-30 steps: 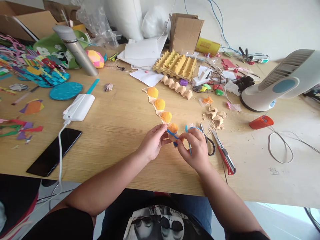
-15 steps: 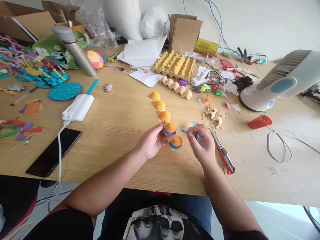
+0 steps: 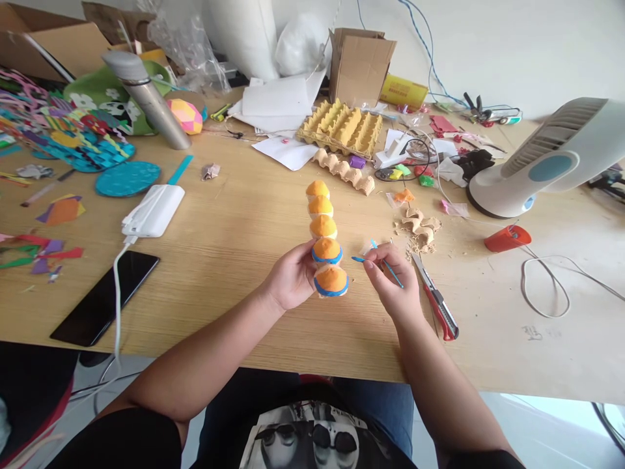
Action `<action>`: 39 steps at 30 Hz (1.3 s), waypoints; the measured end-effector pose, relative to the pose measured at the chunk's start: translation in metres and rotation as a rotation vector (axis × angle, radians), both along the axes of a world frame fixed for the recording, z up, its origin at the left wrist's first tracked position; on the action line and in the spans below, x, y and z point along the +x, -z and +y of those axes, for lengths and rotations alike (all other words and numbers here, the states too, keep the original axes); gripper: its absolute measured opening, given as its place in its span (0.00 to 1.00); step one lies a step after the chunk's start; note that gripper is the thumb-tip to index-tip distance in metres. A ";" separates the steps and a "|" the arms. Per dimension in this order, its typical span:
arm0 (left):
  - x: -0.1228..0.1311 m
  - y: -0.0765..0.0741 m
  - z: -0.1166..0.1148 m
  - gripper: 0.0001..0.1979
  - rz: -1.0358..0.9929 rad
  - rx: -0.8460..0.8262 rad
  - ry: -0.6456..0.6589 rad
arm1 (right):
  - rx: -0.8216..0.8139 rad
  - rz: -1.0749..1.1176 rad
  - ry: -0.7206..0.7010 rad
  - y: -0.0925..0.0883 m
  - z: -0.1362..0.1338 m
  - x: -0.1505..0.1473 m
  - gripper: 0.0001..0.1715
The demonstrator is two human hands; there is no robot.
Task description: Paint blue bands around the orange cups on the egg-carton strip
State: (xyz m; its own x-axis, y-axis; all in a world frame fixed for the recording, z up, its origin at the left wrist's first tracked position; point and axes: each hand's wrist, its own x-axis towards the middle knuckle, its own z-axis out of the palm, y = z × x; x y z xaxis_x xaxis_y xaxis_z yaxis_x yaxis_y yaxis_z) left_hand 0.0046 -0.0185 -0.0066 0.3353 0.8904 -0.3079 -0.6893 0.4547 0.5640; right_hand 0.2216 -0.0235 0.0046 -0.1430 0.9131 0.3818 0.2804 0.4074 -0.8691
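Observation:
My left hand [image 3: 295,273] is closed on the side of an egg carton strip [image 3: 323,227], holding it over the table. Orange and yellow modelling clay covers the strip's several bumps, and blue clay bands run round the bottom of the two nearest ones. In a pinch, the fingers of my right hand [image 3: 393,273] hold a thin blue tool [image 3: 358,259] with a flattened tip, pointing left toward the strip but apart from it. Another blue stick end and a bit of clear plastic show behind these fingers; what they belong to is partly hidden.
A red utility knife [image 3: 442,306] lies right of my right hand, near cut carton scraps [image 3: 420,227]. Farther back are a yellow egg tray [image 3: 342,129] and a bare carton strip [image 3: 344,170]. A white fan [image 3: 541,163] stands right; a phone [image 3: 105,298] and power bank [image 3: 153,212] lie left.
My left hand has turned the strip: its far end has swung right, its near end slightly left, and more of the blue bands faces me. My right hand has barely moved.

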 end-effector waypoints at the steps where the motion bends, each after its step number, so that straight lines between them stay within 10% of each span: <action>1: -0.001 -0.001 0.000 0.12 -0.011 0.013 0.013 | -0.007 -0.013 0.016 0.000 0.000 0.000 0.08; 18: 0.005 -0.005 -0.004 0.11 0.019 0.052 0.021 | 0.352 -0.376 0.075 0.023 0.005 -0.010 0.04; 32: 0.006 0.001 -0.002 0.10 0.017 -0.014 0.043 | -0.021 -0.015 0.155 0.012 0.007 -0.002 0.08; 39: 0.014 0.001 -0.004 0.14 0.043 -0.141 -0.014 | 0.056 0.078 -0.147 0.002 0.003 0.001 0.07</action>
State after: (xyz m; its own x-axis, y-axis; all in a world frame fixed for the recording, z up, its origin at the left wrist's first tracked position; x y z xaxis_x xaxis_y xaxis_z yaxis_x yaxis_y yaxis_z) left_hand 0.0182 -0.0221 -0.0079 0.3068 0.8418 -0.4441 -0.6724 0.5219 0.5248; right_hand 0.2230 -0.0202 0.0031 -0.2414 0.8615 0.4466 0.1466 0.4873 -0.8608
